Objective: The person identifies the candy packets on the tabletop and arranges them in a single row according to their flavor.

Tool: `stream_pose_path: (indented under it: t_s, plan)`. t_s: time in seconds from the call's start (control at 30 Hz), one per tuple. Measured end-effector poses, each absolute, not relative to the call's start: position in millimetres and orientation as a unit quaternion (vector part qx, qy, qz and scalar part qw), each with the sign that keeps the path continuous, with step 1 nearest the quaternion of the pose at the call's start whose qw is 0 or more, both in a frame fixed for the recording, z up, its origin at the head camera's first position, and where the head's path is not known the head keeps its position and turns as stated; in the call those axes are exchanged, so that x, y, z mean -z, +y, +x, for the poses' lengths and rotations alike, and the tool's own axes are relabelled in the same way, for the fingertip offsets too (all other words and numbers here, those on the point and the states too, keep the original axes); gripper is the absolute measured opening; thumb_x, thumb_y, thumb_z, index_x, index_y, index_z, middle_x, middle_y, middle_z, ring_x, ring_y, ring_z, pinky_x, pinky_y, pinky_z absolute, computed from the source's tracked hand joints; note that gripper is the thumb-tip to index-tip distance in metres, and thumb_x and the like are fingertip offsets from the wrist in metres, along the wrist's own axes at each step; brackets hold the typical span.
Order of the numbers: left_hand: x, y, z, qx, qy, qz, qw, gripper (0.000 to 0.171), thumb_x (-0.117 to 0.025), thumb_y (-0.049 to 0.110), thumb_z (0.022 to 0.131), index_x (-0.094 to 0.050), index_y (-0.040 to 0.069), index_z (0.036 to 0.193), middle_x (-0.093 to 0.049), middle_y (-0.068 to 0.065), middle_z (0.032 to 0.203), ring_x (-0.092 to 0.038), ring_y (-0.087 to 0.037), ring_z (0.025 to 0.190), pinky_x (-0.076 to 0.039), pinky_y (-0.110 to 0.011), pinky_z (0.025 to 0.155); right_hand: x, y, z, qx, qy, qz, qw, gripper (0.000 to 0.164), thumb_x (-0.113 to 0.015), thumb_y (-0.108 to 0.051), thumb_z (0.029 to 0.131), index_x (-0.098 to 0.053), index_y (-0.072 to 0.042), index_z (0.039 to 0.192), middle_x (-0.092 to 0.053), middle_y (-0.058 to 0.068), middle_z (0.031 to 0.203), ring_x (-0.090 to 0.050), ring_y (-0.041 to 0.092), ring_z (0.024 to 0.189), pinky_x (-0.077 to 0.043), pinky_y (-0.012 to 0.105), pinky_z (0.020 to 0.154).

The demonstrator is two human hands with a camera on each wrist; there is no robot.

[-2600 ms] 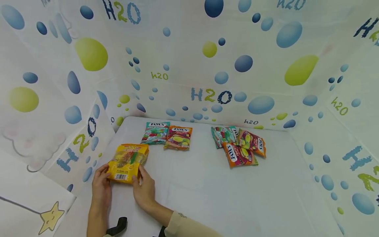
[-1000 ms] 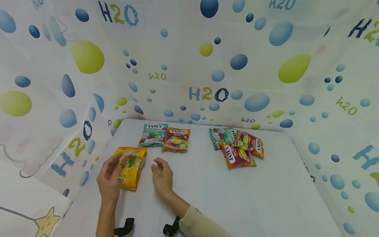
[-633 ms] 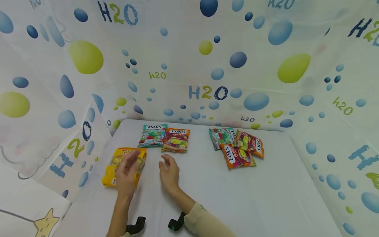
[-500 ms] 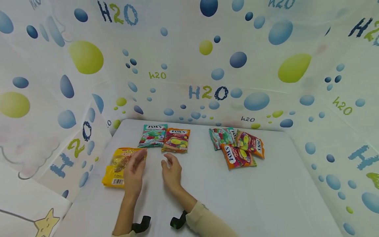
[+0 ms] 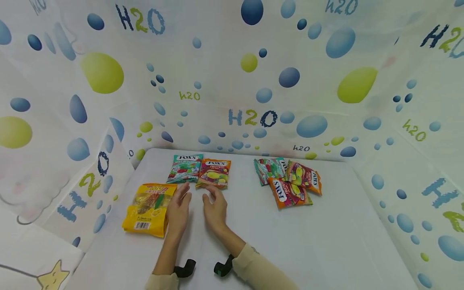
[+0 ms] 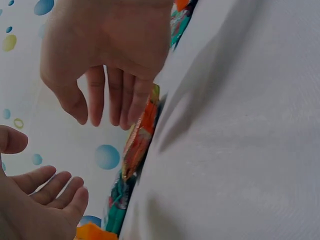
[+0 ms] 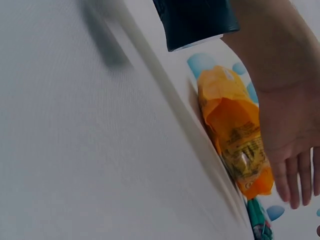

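Both bare hands hover over the white table, palms facing each other and holding nothing. The left hand [image 5: 177,213], fingers loosely bent, overlaps the right edge of a yellow snack bag [image 5: 149,209] in the head view. To its right, the right hand [image 5: 215,211] has gently curved fingers close below an orange FOX'S Fruits candy bag [image 5: 214,173]. A green FOX'S candy bag [image 5: 185,168] lies beside that one, on its left. In the left wrist view the right hand [image 6: 110,55] is at the top and the left hand [image 6: 40,210] at lower left.
At the back right lies a group of FOX'S bags: a green bag [image 5: 270,169], an orange bag [image 5: 303,177] and another orange bag [image 5: 288,193] in front. Patterned cloth walls [image 5: 217,60] enclose the table. A black camera mount [image 5: 185,268] sits at the left wrist.
The hands have let go of the yellow bag, which stays at the left. Both have moved right, the left hand passing across the bag towards the right hand. The other bags have not moved.
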State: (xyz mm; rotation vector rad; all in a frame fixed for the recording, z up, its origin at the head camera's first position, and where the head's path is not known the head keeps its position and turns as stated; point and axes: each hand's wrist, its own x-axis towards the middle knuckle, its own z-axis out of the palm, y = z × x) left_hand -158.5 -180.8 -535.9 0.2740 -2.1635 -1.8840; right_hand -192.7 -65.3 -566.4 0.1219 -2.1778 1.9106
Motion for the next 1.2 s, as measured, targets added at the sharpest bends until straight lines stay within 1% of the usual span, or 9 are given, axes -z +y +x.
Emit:
stream_pose_path:
  t_s: [0.03,0.1,0.27,0.4,0.47,0.6,0.8,1.0,1.2]
  plan:
    - [538.8,-180.2,-161.1,0.646,-0.746,0.099,0.126,0.048,-0.05,0.029,0.111,-0.048,0.012,0.156,-0.049,-0.007,0.159,-0.045,-0.027,0.147,-0.038,-0.046,0.121,567.0,-63.9,-193.9,-0.651,-0.747,0.042,0.124,0.029,-0.066,-0.002,0.097,-0.068,0.002,0.126,-0.069,0.012,0.128,-0.062,0.025,0.127,-0.05,0.042,0.11]
    - [544.1,-178.6,-166.2,0.639,-0.753,0.112,0.11,0.052,-0.05,0.032,0.111,-0.045,0.012,0.158,-0.047,-0.009,0.161,-0.044,-0.029,0.147,-0.037,-0.049,0.121,568.1,-60.9,-196.8,-0.646,-0.751,0.044,0.129,0.03,-0.066,-0.002,0.097,-0.068,0.002,0.127,-0.069,0.013,0.129,-0.062,0.025,0.128,-0.05,0.043,0.11]
    - [554.2,-175.6,-176.3,0.631,-0.761,0.129,0.08,0.059,-0.05,0.038,0.11,-0.037,0.013,0.162,-0.043,-0.009,0.163,-0.042,-0.03,0.149,-0.037,-0.051,0.121,568.2,-53.3,-204.1,-0.622,-0.766,0.043,0.157,0.031,-0.068,-0.004,0.096,-0.068,0.002,0.126,-0.067,0.016,0.132,-0.059,0.028,0.132,-0.046,0.047,0.113]
    - [559.8,-174.1,-182.5,0.634,-0.759,0.128,0.08,0.058,-0.05,0.033,0.11,-0.038,0.009,0.161,-0.042,-0.013,0.163,-0.041,-0.034,0.149,-0.036,-0.053,0.121,569.5,-47.7,-209.8,-0.591,-0.784,0.035,0.186,0.03,-0.07,-0.004,0.093,-0.07,0.002,0.123,-0.065,0.018,0.134,-0.058,0.032,0.133,-0.043,0.051,0.115]
    - [563.3,-173.6,-186.2,0.633,-0.76,0.123,0.082,0.058,-0.051,0.03,0.11,-0.038,0.005,0.161,-0.042,-0.017,0.162,-0.041,-0.036,0.149,-0.036,-0.054,0.121,570.2,-45.0,-212.5,-0.581,-0.791,0.029,0.19,0.03,-0.071,-0.005,0.093,-0.069,0.003,0.123,-0.063,0.021,0.137,-0.057,0.035,0.134,-0.042,0.052,0.115]
    - [570.1,-172.2,-193.6,0.625,-0.768,0.119,0.074,0.058,-0.049,0.027,0.11,-0.036,0.002,0.161,-0.038,-0.02,0.164,-0.038,-0.038,0.15,-0.034,-0.053,0.122,569.2,-39.4,-218.3,-0.577,-0.798,0.024,0.17,0.035,-0.071,-0.006,0.095,-0.066,0.006,0.128,-0.059,0.025,0.142,-0.053,0.039,0.137,-0.041,0.053,0.117]
    - [576.4,-170.4,-203.4,0.615,-0.776,0.123,0.064,0.058,-0.048,0.028,0.111,-0.035,0.001,0.161,-0.037,-0.021,0.164,-0.037,-0.037,0.151,-0.031,-0.051,0.124,568.6,-30.6,-228.7,-0.562,-0.817,0.015,0.131,0.042,-0.068,-0.011,0.099,-0.06,0.006,0.136,-0.057,0.021,0.143,-0.052,0.036,0.138,-0.04,0.05,0.118]
    - [577.1,-169.4,-211.2,0.608,-0.782,0.128,0.054,0.06,-0.047,0.032,0.111,-0.034,0.003,0.162,-0.037,-0.02,0.164,-0.037,-0.036,0.151,-0.029,-0.051,0.125,569.7,-26.7,-238.2,-0.55,-0.824,0.001,0.136,0.039,-0.067,-0.012,0.098,-0.062,0.005,0.132,-0.058,0.022,0.14,-0.055,0.035,0.133,-0.044,0.05,0.115]
    - [575.7,-168.4,-216.6,0.605,-0.783,0.132,0.056,0.059,-0.048,0.031,0.11,-0.036,0.003,0.16,-0.038,-0.023,0.161,-0.04,-0.038,0.147,-0.033,-0.053,0.122,577.5,-20.2,-251.3,-0.536,-0.833,-0.03,0.136,0.039,-0.067,-0.015,0.097,-0.062,0.004,0.13,-0.06,0.02,0.134,-0.058,0.034,0.126,-0.047,0.05,0.109]
